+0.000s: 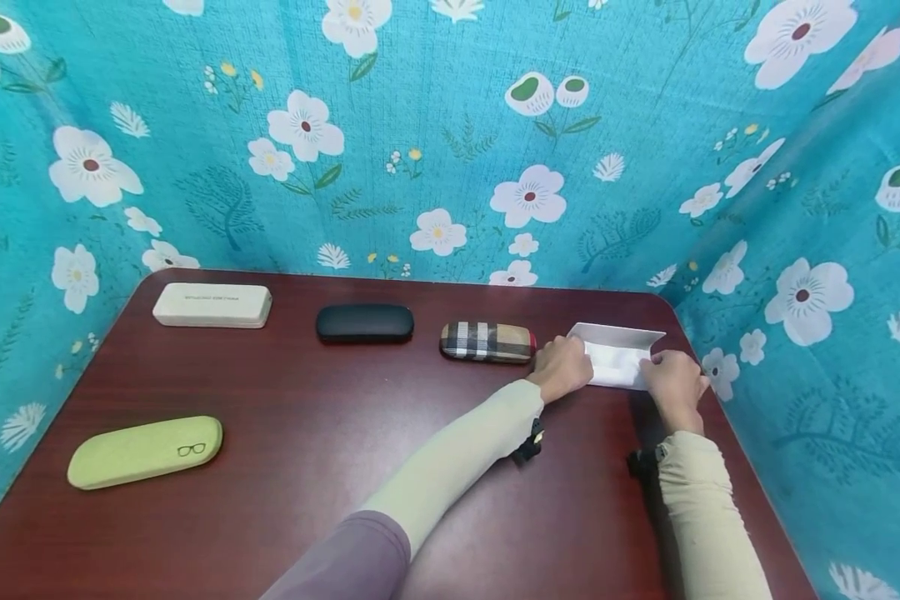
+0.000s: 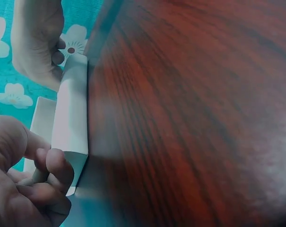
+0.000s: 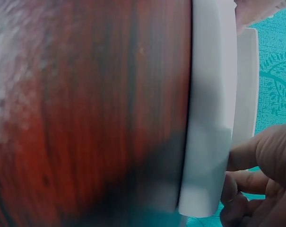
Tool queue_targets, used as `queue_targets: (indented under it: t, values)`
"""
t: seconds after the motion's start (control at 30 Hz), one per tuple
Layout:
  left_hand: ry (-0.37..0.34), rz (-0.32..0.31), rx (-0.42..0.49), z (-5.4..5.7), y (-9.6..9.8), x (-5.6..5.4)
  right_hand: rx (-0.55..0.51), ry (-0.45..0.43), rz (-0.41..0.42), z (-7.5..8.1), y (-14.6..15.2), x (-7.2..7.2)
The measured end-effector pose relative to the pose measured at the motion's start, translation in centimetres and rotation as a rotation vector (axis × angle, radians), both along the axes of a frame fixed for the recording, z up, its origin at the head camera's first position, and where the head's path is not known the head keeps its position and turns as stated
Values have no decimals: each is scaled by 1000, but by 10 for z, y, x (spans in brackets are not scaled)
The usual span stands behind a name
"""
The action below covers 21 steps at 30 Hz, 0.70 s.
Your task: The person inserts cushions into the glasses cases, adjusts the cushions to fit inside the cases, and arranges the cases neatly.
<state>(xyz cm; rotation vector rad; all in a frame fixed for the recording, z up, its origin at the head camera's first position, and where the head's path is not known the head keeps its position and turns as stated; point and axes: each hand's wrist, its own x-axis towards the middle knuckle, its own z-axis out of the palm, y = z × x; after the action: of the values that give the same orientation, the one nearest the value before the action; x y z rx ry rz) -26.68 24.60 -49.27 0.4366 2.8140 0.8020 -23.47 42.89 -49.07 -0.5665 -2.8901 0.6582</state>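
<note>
A white glasses case point(image 1: 617, 367) lies at the table's far right, its lid point(image 1: 621, 333) raised along the back. The left hand point(image 1: 564, 367) holds the left end, its fingers bent against the edge in the left wrist view. At the opposite end, the right hand point(image 1: 675, 385) pinches the rim between thumb and fingers, which the right wrist view shows close to the case wall point(image 3: 210, 118). Some fingertips are hidden behind the case. Just left of the left hand rests a plaid glasses case point(image 1: 487, 342), closed.
Along the back of the dark red wooden table point(image 1: 307, 467) lie a black glasses case point(image 1: 364, 322) and an off-white one point(image 1: 212, 305). A yellow-green case point(image 1: 146, 452) with a glasses drawing sits at the left. Blue flowered cloth point(image 1: 420, 150) hangs behind and at the sides.
</note>
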Motion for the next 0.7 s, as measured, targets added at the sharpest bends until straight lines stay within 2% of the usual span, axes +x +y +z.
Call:
queue_targets:
  t: [0.1, 0.23, 0.33, 0.4, 0.47, 0.57, 0.7]
  values:
    - [22, -19, 17, 0, -1, 6, 31, -17, -8, -1, 1, 4]
    - [97, -51, 38, 2, -6, 10, 45, 22, -30, -1, 2, 8]
    - [162, -41, 57, 6, -14, 11, 10, 133, -95, 0, 1, 11]
    - [212, -21, 82, 10, -21, 11, -35, 258, -139, 2, 1, 13]
    - [269, -3, 101, 13, -27, 10, -71, 390, -146, 4, 1, 14]
    - [376, -1, 115, 16, -33, 8, -118, 488, -98, 11, 2, 15]
    - [529, -31, 64, 18, -32, 8, -134, 415, 32, 20, 0, 15]
